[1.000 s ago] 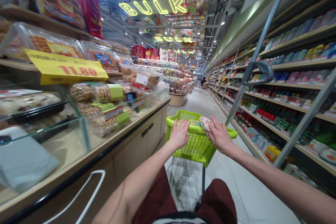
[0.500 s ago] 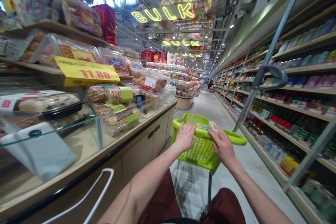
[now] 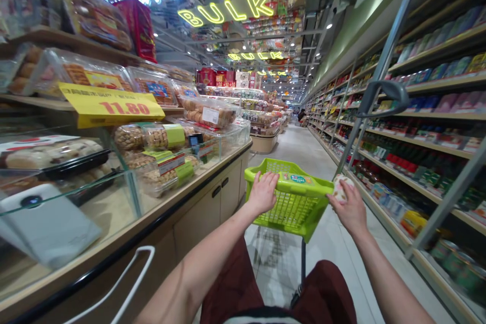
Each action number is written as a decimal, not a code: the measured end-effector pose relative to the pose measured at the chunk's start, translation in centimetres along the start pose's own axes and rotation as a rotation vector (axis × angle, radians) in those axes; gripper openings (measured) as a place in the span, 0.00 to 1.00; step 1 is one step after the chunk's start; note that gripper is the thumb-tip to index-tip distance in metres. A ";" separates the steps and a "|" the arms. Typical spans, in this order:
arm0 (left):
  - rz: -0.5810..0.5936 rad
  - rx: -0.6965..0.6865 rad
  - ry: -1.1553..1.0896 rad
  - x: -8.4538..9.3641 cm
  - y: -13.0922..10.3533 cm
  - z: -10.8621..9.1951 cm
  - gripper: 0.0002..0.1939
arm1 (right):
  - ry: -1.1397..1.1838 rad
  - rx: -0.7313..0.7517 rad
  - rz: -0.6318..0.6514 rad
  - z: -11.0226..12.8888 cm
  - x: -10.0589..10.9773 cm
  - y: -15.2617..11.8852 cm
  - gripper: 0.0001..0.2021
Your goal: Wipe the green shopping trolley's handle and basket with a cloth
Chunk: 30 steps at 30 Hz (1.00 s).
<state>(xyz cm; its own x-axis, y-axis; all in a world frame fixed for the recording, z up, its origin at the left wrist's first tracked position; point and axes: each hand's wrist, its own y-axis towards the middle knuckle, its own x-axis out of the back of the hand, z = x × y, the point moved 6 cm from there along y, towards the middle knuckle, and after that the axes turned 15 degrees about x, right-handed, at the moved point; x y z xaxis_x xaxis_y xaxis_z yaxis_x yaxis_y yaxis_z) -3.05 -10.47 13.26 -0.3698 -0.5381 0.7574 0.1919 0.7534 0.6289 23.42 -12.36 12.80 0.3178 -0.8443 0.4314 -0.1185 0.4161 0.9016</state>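
Open aisle floor [image 3: 299, 144] between counter [image 3: 159, 217], shelves [image 3: 410, 152]

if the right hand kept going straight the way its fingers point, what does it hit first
Probably the right end of the green cart handle. The right hand holds a small pale item just beside it, though depth is unclear.

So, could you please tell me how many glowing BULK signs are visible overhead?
3. The largest BULK sign hangs nearest, above the counter; a second BULK sign glows farther down the aisle; a third BULK sign sits smaller beyond it. More may be hidden farther back.
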 end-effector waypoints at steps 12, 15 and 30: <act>0.006 -0.009 -0.025 0.0 0.2 0.2 0.31 | 0.027 -0.167 -0.174 -2.9 0.1 -1.0 0.24; 0.008 -0.014 -0.028 0.0 0.3 0.5 0.30 | 0.033 -0.242 -0.196 -3.4 0.0 -0.5 0.25; 0.067 0.005 0.024 -0.3 1.0 0.8 0.33 | 0.061 0.163 -0.074 7.2 -3.2 0.7 0.23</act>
<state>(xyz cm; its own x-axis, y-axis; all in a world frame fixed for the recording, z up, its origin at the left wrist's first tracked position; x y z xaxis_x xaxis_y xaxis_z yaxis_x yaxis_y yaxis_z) -3.50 -9.29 13.54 -0.3347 -0.4952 0.8017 0.2106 0.7899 0.5759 15.52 -11.77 12.28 0.3872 -0.8467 0.3650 -0.2416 0.2889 0.9264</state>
